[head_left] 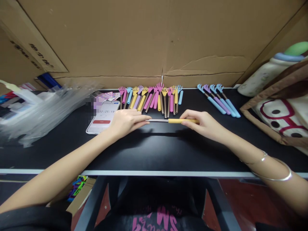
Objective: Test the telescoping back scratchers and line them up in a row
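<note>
Pinching a metal rod (158, 121), left hand (125, 122) | gripping its yellow sleeve (175, 121), right hand (204, 124) | loose fingertips could drop it onto the tabletop (154, 157)

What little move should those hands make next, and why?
Probably ease the left hand toward the right hand, sliding the silver rod deeper into the yellow handle: a long stretch of rod shows between them, while the four back scratchers lying at the right show only short bare shafts.
</note>
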`<action>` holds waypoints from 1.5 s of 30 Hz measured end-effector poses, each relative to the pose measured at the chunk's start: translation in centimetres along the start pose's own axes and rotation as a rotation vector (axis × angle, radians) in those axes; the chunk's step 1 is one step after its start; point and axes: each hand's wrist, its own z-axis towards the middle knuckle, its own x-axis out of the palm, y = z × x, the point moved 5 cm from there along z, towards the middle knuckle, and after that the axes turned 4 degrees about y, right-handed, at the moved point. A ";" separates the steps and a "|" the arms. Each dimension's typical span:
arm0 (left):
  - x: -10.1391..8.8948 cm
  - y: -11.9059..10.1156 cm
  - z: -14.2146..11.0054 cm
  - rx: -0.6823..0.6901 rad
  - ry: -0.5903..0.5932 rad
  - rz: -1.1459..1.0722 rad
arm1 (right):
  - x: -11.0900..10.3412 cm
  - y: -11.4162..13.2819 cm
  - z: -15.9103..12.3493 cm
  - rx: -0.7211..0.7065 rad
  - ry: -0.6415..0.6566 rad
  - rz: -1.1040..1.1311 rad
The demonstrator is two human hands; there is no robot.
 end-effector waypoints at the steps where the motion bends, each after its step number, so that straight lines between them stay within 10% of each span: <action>1: 0.1 0.1 -0.1 -0.016 0.009 -0.018 | -0.1 0.1 -0.1 -0.002 -0.021 -0.044; 27: 2.6 1.1 -0.3 -0.362 0.312 -0.497 | -0.9 2.4 -1.3 -0.324 -0.397 -0.610; 45: 0.3 1.3 -0.1 -0.242 0.077 -0.110 | -3.5 -1.8 0.1 0.017 -0.041 -0.018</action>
